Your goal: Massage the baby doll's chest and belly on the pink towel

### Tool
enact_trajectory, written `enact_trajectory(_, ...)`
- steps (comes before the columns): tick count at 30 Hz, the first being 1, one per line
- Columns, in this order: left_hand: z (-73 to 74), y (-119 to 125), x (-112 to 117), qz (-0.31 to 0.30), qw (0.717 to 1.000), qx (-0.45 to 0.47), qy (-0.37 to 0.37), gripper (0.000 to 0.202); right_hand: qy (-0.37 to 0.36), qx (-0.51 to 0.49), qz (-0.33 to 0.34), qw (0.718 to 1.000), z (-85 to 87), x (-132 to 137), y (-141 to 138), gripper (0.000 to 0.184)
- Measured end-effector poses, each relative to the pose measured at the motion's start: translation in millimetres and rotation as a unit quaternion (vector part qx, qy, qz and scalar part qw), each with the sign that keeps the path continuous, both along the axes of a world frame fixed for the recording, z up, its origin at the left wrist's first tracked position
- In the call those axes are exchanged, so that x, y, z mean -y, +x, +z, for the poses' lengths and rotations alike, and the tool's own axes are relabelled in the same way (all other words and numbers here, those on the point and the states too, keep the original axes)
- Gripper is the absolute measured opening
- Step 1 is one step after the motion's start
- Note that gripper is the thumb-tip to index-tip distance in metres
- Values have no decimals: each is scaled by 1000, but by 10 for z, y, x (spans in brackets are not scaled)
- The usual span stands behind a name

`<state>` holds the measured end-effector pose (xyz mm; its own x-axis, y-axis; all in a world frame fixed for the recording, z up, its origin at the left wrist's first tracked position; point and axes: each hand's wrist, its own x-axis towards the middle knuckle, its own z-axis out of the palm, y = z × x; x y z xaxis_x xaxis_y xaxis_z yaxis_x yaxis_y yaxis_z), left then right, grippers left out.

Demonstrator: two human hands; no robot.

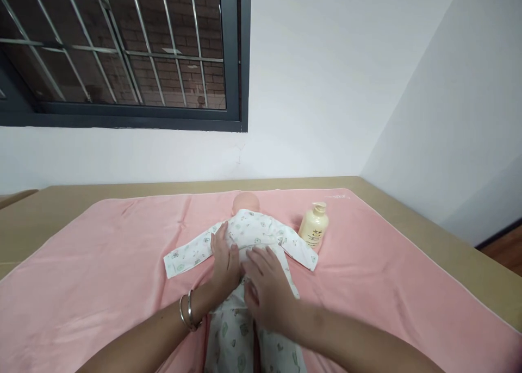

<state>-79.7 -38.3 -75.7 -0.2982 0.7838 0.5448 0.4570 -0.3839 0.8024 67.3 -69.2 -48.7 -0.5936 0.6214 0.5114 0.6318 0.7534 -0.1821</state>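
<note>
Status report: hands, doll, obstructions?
Left hand open on shirt; right hand over shirt, grip unclear. Doll on pink blanket. Bottle by sleeve, clear of hands.

A doll [258,232] in printed white clothing [232,340] lies on a pink blanket [101,264] over the tabletop [408,221], head [246,201] at the far end. Left hand [225,261], fingers extended, rests at its left side; right hand [267,286], blurred, lies close beside, over the middle. A pump bottle [315,226] is just beyond the right sleeve [302,252]. Barred window [142,79]: far left.
</note>
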Motion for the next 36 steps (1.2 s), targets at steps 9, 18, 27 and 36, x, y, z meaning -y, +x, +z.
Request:
enact_trajectory(9,106,-46,-97,21,999,18,37,53,93,104,-27,990,-260,316,-35,12)
enact_trajectory(18,834,289,-245,-125,989,82,16,44,62,75,72,993,-318,325,-56,18)
enact_trajectory(27,1311,1051,-892,-396,670,455,-433,55,150,-136,67,977,427,-79,555,25)
enact_trajectory(36,1171,1329,-1071,-378,654,491,-435,55,53,12,-303,952,649,-993,1015,54)
